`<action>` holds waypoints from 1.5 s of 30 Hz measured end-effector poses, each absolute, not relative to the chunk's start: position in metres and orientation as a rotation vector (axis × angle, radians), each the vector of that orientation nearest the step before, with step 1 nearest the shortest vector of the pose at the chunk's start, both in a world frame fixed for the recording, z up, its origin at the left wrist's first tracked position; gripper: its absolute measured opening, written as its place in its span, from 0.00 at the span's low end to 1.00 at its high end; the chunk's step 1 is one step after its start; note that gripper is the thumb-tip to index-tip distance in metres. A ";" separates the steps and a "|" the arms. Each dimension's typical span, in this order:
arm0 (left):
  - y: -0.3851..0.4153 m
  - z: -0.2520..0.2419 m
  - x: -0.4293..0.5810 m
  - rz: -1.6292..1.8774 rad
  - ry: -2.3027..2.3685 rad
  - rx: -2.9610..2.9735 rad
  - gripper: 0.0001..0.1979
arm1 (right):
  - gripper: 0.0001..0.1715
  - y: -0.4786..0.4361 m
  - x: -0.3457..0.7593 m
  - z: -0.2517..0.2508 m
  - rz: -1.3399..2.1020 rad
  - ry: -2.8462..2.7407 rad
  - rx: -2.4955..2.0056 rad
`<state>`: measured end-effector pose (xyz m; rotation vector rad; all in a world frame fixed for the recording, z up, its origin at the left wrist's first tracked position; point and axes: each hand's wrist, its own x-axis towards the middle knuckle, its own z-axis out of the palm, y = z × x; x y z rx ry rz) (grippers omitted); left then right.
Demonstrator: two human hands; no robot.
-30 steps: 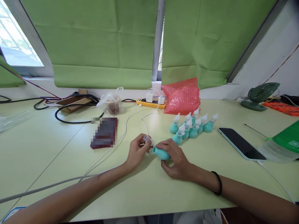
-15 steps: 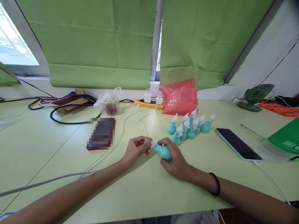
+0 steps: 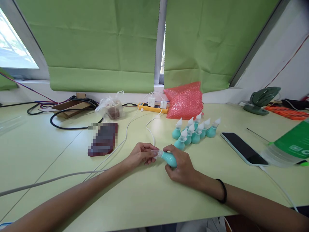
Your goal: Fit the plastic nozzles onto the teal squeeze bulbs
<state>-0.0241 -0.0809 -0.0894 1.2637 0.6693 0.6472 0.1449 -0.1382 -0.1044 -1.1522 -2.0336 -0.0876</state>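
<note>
My right hand is wrapped round a teal rubber bulb, its neck pointing left. Between the thumb and fingers of my left hand is a clear plastic nozzle, which meets the neck of the bulb in line with it. How deep the nozzle sits cannot be made out. Just beyond my right hand stand several teal bulb nasal aspirators with pale translucent tips, grouped upright or slightly tilted on the table.
A red bubble-wrap bag and a yellow power strip lie at the back. To the right are a phone, a green-labelled clear container and a small fan. White cables run past my left hand.
The nozzle in my left hand has moved right against the bulb's neck and lines up with it; the bulb's open end is now covered. My right hand keeps its hold.
</note>
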 end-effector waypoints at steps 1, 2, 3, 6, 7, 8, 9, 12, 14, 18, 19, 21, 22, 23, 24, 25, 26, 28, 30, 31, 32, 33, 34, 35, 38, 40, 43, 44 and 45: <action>-0.080 -0.088 -0.025 0.625 0.685 1.287 0.10 | 0.24 -0.138 0.145 -0.105 -0.132 -2.046 -1.147; -0.080 -0.087 -0.025 0.604 0.703 1.316 0.10 | 0.22 -0.138 0.146 -0.105 -0.178 -2.061 -1.137; -0.081 -0.086 -0.025 0.587 0.717 1.346 0.10 | 0.20 -0.138 0.147 -0.105 -0.223 -2.078 -1.122; -0.084 -0.083 -0.025 0.563 0.701 1.381 0.10 | 0.17 -0.137 0.150 -0.106 -0.313 -2.123 -1.060; -0.085 -0.082 -0.025 0.565 0.673 1.366 0.11 | 0.16 -0.136 0.151 -0.105 -0.324 -2.124 -1.042; -0.086 -0.082 -0.025 0.569 0.642 1.348 0.11 | 0.16 -0.136 0.151 -0.105 -0.319 -2.122 -1.028; -0.087 -0.081 -0.025 0.572 0.616 1.337 0.12 | 0.15 -0.135 0.152 -0.105 -0.304 -2.116 -1.018; -0.090 -0.081 -0.023 0.587 0.572 1.378 0.12 | 0.14 -0.134 0.152 -0.103 -0.158 -2.106 -1.019; -0.092 -0.081 -0.022 0.598 0.571 1.439 0.13 | 0.14 -0.134 0.151 -0.100 0.024 -2.101 -1.030; -0.097 -0.078 -0.022 0.614 0.607 1.577 0.12 | 0.14 -0.134 0.149 -0.091 0.403 -2.029 -1.033; -0.098 -0.076 -0.023 0.621 0.620 1.629 0.11 | 0.14 -0.134 0.149 -0.089 0.477 -2.001 -1.041; -0.101 -0.074 -0.024 0.641 0.641 1.750 0.10 | 0.15 -0.133 0.149 -0.086 0.624 -1.952 -1.063; -0.101 -0.074 -0.025 0.652 0.647 1.811 0.09 | 0.14 -0.133 0.149 -0.086 0.701 -1.935 -1.070; -0.102 -0.074 -0.025 0.663 0.646 1.869 0.08 | 0.14 -0.132 0.149 -0.086 0.776 -1.920 -1.076; -0.103 -0.074 -0.025 0.672 0.644 1.924 0.08 | 0.13 -0.131 0.150 -0.086 0.844 -1.906 -1.081; -0.103 -0.075 -0.025 0.679 0.641 1.977 0.08 | 0.13 -0.130 0.150 -0.086 0.903 -1.892 -1.087; -0.103 -0.076 -0.025 0.684 0.636 2.028 0.08 | 0.13 -0.129 0.151 -0.086 0.956 -1.880 -1.091; -0.103 -0.079 -0.025 0.695 0.626 2.113 0.08 | 0.13 -0.128 0.152 -0.086 1.050 -1.855 -1.098; -0.102 -0.083 -0.024 0.715 0.622 2.160 0.07 | 0.13 -0.127 0.152 -0.086 1.135 -1.820 -1.118; -0.102 -0.084 -0.024 0.730 0.625 2.173 0.07 | 0.13 -0.127 0.151 -0.086 1.182 -1.794 -1.138; -0.102 -0.085 -0.023 0.743 0.629 2.181 0.07 | 0.13 -0.127 0.151 -0.085 1.227 -1.767 -1.161; -0.103 -0.086 -0.023 0.756 0.635 2.185 0.07 | 0.13 -0.127 0.150 -0.085 1.260 -1.748 -1.181; -0.103 -0.086 -0.023 0.768 0.643 2.183 0.07 | 0.13 -0.127 0.149 -0.084 1.274 -1.740 -1.192; -0.105 -0.086 -0.022 0.785 0.654 2.173 0.08 | 0.12 -0.128 0.148 -0.082 1.259 -1.744 -1.188; -0.109 -0.085 -0.021 0.889 0.680 2.089 0.14 | 0.11 -0.131 0.149 -0.072 0.895 -1.790 -1.121; -0.110 -0.086 -0.020 0.957 0.693 2.048 0.20 | 0.11 -0.132 0.154 -0.062 0.474 -1.749 -1.074; -0.107 -0.090 -0.017 0.924 0.810 2.197 0.24 | 0.11 -0.130 0.165 -0.052 0.037 -1.556 -1.053; -0.104 -0.091 -0.015 0.894 0.855 2.329 0.22 | 0.11 -0.129 0.169 -0.050 -0.008 -1.510 -1.052; -0.101 -0.092 -0.011 0.834 0.863 2.482 0.20 | 0.10 -0.128 0.171 -0.050 -0.019 -1.490 -1.049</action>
